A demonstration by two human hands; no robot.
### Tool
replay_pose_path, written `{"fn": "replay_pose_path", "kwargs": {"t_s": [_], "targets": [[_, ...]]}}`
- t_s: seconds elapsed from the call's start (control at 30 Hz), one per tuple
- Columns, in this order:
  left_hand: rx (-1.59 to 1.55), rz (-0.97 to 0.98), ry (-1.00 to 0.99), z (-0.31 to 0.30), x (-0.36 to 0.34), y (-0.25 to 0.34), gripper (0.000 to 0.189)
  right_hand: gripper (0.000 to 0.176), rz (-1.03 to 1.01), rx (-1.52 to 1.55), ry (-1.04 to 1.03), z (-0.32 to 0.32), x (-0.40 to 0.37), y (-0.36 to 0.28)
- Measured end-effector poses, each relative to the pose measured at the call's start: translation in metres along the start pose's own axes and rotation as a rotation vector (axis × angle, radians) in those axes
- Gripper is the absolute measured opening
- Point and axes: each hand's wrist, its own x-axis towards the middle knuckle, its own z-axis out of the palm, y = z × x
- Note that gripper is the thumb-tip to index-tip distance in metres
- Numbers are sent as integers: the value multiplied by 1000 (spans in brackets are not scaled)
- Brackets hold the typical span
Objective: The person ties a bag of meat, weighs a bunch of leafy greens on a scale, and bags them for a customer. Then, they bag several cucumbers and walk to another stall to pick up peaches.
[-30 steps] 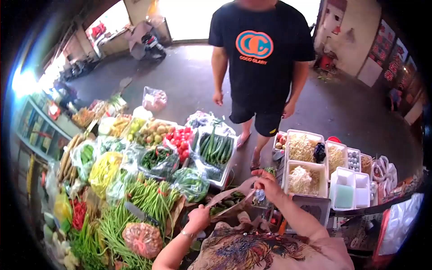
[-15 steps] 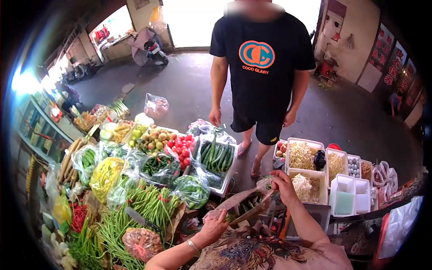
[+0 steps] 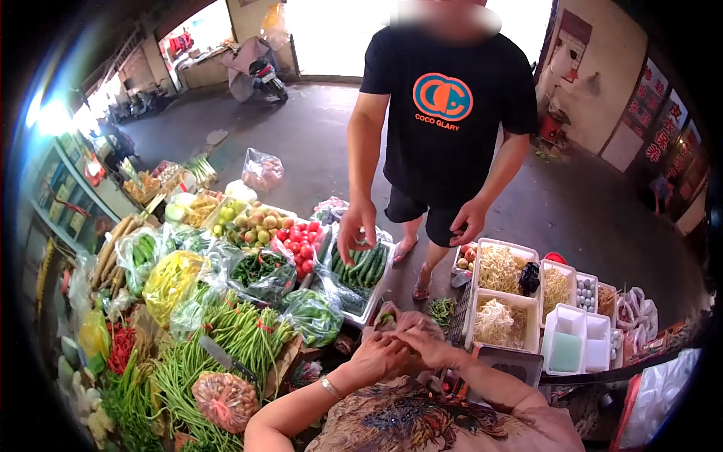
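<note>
My left hand point(image 3: 374, 357), with a bracelet at the wrist, and my right hand point(image 3: 426, 345) meet in front of my chest. Their fingers are closed together at the gathered top of a thin, see-through plastic bag point(image 3: 399, 318). The bag sits just beyond my fingers, and what it contains is hard to make out. Past it lies a tray of cucumbers point(image 3: 370, 269). Left of my forearm are long green beans point(image 3: 252, 331), a knife with a dark handle point(image 3: 218, 352) and a tied bag of small brown round items point(image 3: 225, 403).
A person in a black T-shirt point(image 3: 452, 151) stands across the stall, hands lowered towards the produce. Tomatoes point(image 3: 301, 242) and bagged greens point(image 3: 312, 318) lie left. White boxes of sprouts point(image 3: 501, 320) and a container of pale green liquid point(image 3: 565, 350) stand right.
My hands have come together from opposite ends of the stretched plastic bag, bunching it. The person opposite has moved closer and brought both hands forward, one over the cucumbers.
</note>
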Motion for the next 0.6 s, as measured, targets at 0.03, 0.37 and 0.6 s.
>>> {"fn": "replay_pose_path", "kwargs": {"t_s": [0.03,0.37,0.6], "targets": [[-72,72,141,-4,7,0,21,63,-52,191,81,18,-5,45],[-482,-167,348,-19,27,-6,32,17,127,618,248,-16,29,-15],[-500,-503,402,7,-51,26,30,12,205,-43,474,-94,68,-47]]}}
